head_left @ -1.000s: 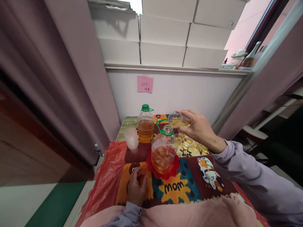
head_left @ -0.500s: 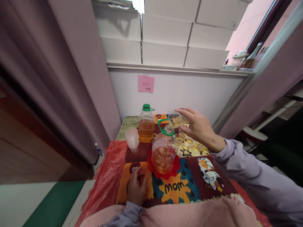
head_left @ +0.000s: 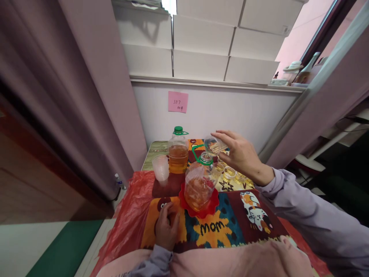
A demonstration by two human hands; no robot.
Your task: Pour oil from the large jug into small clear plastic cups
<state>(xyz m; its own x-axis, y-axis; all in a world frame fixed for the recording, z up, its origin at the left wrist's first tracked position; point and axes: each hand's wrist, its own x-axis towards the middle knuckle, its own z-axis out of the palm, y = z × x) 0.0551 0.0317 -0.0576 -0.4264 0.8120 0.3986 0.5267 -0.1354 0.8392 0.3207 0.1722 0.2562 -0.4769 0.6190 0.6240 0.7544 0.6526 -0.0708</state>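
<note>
My right hand [head_left: 243, 156] grips a clear plastic cup [head_left: 211, 145] between thumb and fingers. The cup is tipped on its side, its rim just above the uncapped mouth of a clear jug [head_left: 198, 188] with a green handle. Amber liquid fills the lower part of this jug, which stands in a red scalloped dish [head_left: 213, 207]. Resting on the patterned mat [head_left: 213, 231], my left hand [head_left: 167, 227] holds nothing, its fingers loosely bent and the thumb apart. Several small cups of yellow liquid [head_left: 230, 174] stand below and beside my right hand.
Behind the jug on the left is a second jug [head_left: 178, 154], capped green and holding amber liquid. A stack of clear cups [head_left: 160, 168] stands at its left front. Red plastic sheeting [head_left: 129, 207] hangs over the left table edge. The wall [head_left: 230, 111] rises behind the table.
The cup in my right hand has tipped further and moved slightly left; the liquid seen in it before no longer shows. My left hand has stayed in place.
</note>
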